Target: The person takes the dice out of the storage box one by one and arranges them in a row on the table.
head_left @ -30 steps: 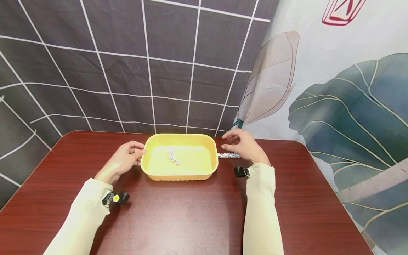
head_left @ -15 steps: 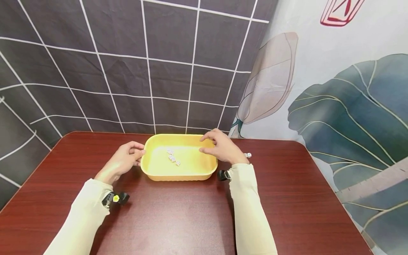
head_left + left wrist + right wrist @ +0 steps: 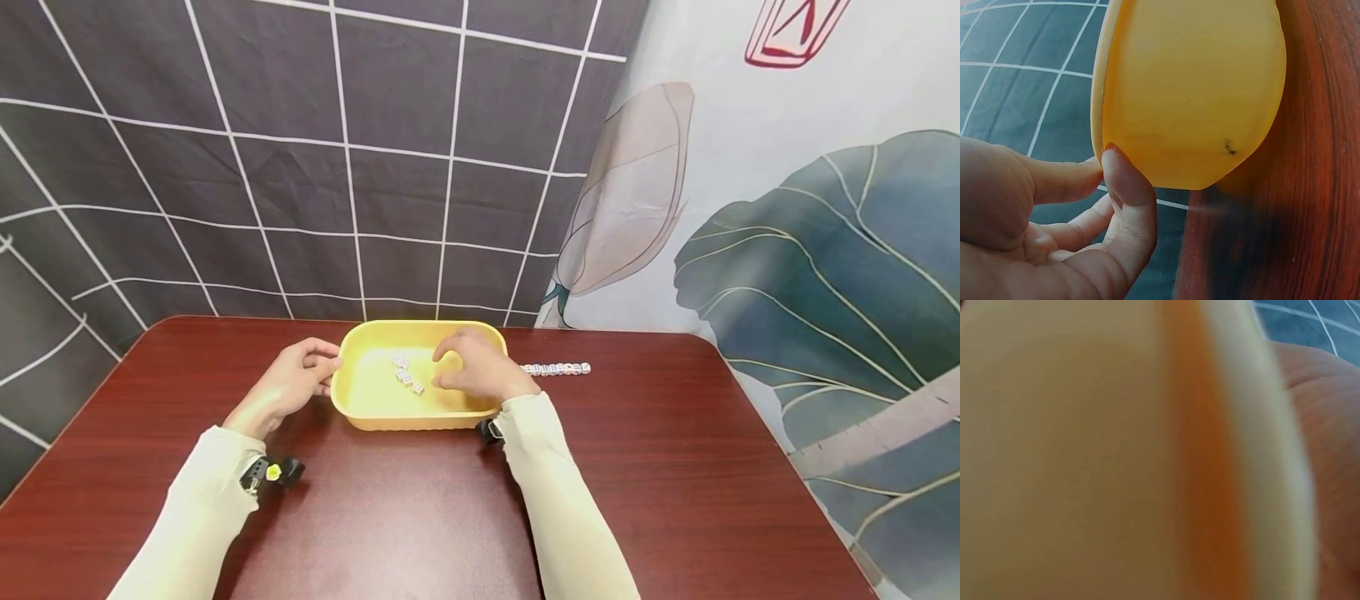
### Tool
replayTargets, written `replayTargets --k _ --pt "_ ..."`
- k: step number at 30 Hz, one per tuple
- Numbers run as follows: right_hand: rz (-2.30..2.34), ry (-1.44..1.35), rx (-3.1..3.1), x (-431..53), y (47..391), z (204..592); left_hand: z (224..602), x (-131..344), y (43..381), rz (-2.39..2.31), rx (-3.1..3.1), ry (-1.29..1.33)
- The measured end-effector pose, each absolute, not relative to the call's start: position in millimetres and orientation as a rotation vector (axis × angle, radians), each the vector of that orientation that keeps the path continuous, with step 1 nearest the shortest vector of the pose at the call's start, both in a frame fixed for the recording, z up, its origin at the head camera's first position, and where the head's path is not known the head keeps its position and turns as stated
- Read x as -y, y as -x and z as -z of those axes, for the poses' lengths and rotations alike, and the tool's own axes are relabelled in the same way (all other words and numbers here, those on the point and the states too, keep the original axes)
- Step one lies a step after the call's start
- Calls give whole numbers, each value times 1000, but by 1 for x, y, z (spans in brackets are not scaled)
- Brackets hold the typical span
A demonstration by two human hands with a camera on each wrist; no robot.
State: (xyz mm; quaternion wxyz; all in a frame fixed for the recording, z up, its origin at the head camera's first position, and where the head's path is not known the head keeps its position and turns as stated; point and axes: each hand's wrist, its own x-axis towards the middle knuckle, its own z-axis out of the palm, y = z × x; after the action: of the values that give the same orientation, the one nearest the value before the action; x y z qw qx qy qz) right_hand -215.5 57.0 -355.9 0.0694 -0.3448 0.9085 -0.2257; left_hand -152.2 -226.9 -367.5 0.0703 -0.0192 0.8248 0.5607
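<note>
A yellow plastic basin (image 3: 390, 423) stands near the back of the table. Its left rim is pinched between thumb and fingers of my left hand (image 3: 288, 382), which the left wrist view shows close up. Several white dice (image 3: 405, 377) lie on the basin floor, left of its middle. Over the right half of the basin is my right hand (image 3: 480, 367), thumb and index finger apart with a gap between the tips; no thing shows in it. In the right wrist view the basin wall (image 3: 1085, 456) hides the fingers. A row of dice (image 3: 557, 369) extends right from behind that wrist.
The dark red wooden table (image 3: 675, 467) ends at a grey cloth with white grid lines (image 3: 397, 200). A printed leaf cloth (image 3: 817, 250) hangs at the right. Each wrist carries a small black camera mount (image 3: 288, 472).
My right hand has moved left from above the row of dice to over the inside of the basin, uncovering the row. The left hand keeps its place on the rim.
</note>
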Motion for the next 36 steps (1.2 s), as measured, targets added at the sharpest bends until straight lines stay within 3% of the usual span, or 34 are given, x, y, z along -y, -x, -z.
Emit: replayTargets --k 8,19,36 --pt "657 929 -2685 -40 209 367 369 227 152 -1674 -2493 55" --pt "672 983 -2686 -30 207 377 369 228 153 -1690 -2482 41" --pt "706 969 -2688 -38 209 375 368 227 152 -1697 -2476 42"
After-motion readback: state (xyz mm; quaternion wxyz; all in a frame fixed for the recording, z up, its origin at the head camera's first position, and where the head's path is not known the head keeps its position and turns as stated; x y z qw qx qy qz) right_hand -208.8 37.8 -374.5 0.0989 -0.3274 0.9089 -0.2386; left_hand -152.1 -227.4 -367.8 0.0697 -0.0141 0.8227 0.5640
